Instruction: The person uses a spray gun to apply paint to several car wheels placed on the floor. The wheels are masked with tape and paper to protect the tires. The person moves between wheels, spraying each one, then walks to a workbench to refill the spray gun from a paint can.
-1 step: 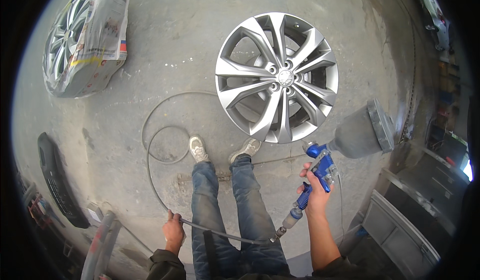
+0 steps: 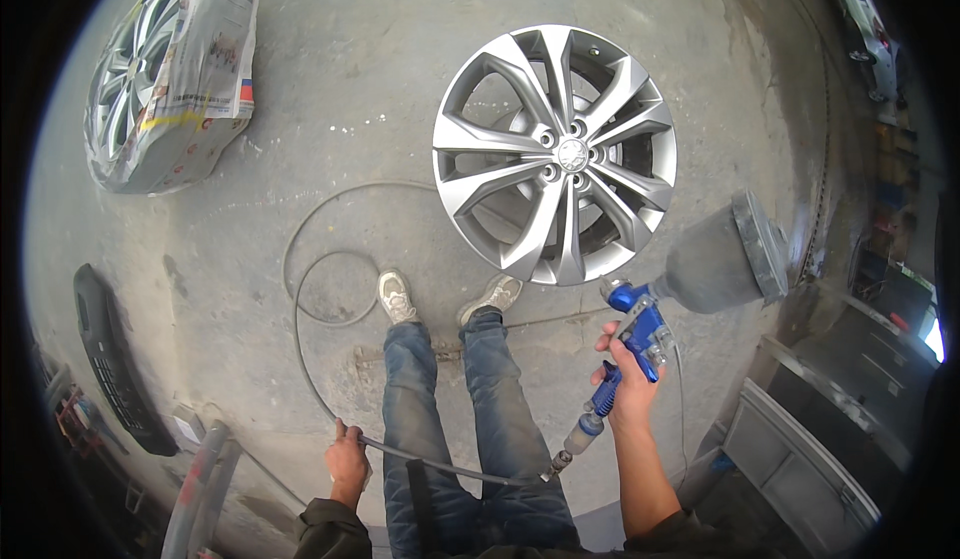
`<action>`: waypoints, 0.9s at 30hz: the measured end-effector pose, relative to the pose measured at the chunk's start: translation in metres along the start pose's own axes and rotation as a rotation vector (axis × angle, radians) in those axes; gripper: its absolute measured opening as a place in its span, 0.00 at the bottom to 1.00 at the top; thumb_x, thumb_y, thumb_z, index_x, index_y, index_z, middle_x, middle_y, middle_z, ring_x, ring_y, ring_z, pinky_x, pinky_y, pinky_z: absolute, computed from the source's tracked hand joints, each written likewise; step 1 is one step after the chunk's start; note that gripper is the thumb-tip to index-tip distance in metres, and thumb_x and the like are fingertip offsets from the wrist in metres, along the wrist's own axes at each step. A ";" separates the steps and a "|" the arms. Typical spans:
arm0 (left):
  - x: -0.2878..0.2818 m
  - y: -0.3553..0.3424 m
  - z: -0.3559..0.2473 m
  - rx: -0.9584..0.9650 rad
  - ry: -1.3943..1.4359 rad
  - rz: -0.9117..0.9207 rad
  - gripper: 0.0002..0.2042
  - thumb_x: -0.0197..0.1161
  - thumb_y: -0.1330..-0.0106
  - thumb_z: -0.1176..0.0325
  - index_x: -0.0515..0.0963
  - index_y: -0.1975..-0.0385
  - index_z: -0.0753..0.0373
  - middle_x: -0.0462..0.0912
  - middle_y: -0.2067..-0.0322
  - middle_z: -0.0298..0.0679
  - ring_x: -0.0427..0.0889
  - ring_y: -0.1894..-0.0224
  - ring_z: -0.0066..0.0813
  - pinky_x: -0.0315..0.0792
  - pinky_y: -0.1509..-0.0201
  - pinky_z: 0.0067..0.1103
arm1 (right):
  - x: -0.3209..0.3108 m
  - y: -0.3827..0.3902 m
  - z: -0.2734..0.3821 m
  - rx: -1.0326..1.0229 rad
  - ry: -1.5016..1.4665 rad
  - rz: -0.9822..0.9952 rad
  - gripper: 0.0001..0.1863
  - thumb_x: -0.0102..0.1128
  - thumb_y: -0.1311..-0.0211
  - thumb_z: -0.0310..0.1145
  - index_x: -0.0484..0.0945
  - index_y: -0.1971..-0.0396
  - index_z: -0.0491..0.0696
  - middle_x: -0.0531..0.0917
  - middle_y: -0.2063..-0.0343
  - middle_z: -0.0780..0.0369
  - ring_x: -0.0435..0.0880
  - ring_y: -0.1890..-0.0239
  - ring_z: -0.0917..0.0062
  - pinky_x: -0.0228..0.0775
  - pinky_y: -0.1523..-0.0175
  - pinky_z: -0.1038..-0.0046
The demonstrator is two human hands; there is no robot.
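Observation:
My right hand (image 2: 630,384) is wrapped round the handle of a blue spray gun (image 2: 643,334), its thumb side against the body. A large grey cup (image 2: 705,264) sits on the gun, tilted toward the right. The nozzle is close to the lower right rim of a silver alloy wheel (image 2: 572,155), apart from it. My left hand (image 2: 347,461) is closed round a grey air hose (image 2: 420,456). This hose runs across my legs to the fitting below the gun's handle, and its other part curls over the floor toward the wheel.
At the far left stands another wheel (image 2: 130,79), partly wrapped in masking paper (image 2: 215,39). A black plastic car part (image 2: 118,364) lies on the left. Metal tubing (image 2: 200,479) stands at lower left, a grey metal frame (image 2: 790,449) at lower right. My shoes (image 2: 397,297) are near the hose loop.
The spray gun and its cup have shifted very slightly left and up with my right hand. My left hand and the hose look the same.

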State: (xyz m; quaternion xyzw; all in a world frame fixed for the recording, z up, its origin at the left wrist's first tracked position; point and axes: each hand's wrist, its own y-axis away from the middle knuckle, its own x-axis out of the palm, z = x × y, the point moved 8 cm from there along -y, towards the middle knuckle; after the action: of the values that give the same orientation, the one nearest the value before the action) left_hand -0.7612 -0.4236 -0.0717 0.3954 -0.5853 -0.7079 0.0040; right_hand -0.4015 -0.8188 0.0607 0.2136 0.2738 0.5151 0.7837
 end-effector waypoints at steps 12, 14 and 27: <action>-0.004 -0.019 0.037 0.017 0.254 -0.028 0.11 0.66 0.44 0.71 0.80 0.60 0.53 0.70 0.35 0.54 0.84 0.59 0.53 0.78 0.58 0.40 | 0.023 0.031 0.000 -0.079 0.095 -0.032 0.14 0.59 0.38 0.26 0.76 0.52 0.42 0.83 0.60 0.58 0.82 0.63 0.77 0.74 0.80 0.77; -0.014 -0.024 0.045 0.027 0.289 -0.053 0.12 0.66 0.44 0.72 0.79 0.60 0.54 0.70 0.36 0.54 0.84 0.58 0.54 0.77 0.58 0.41 | 0.012 0.044 -0.005 -0.052 0.105 -0.154 0.14 0.58 0.37 0.25 0.75 0.51 0.45 0.84 0.59 0.60 0.81 0.63 0.79 0.73 0.79 0.76; -0.136 -0.066 0.116 0.025 0.159 -0.109 0.12 0.67 0.42 0.70 0.80 0.58 0.52 0.74 0.38 0.53 0.84 0.57 0.54 0.78 0.56 0.41 | 0.078 0.057 0.012 0.036 -0.063 -0.215 0.13 0.61 0.35 0.27 0.78 0.52 0.43 0.85 0.58 0.62 0.82 0.63 0.80 0.76 0.77 0.76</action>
State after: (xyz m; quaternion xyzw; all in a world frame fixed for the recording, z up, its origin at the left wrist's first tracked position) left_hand -0.7031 -0.2431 -0.0509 0.4818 -0.5694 -0.6661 0.0070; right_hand -0.4075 -0.7260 0.0888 0.2128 0.2796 0.4160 0.8387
